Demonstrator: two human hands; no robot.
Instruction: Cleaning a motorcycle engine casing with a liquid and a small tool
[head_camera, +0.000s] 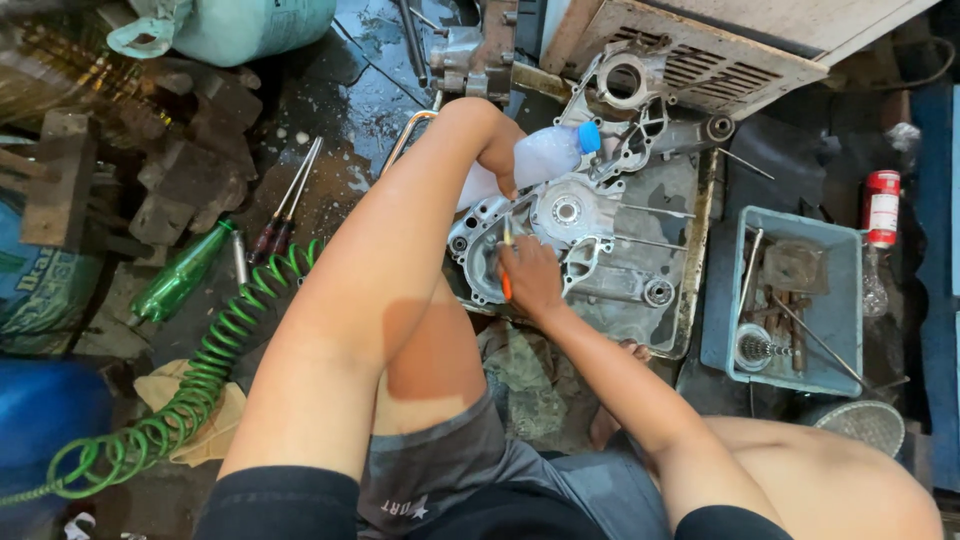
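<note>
Basically, left hand (503, 170) squeezes the soft, light plastic bottle (535, 160) mid-body, right hand (528, 275) pinches the thin orange-handled brush (507, 262) over the heavy, rigid, likely oily engine casing (600, 250).

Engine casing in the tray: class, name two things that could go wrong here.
1. The left hand tilts a plastic bottle over the engine casing; liquid may overflow the metal tray onto the already wet floor.
2. The right hand works an orange-handled tool against the casing; it could slip.
</note>
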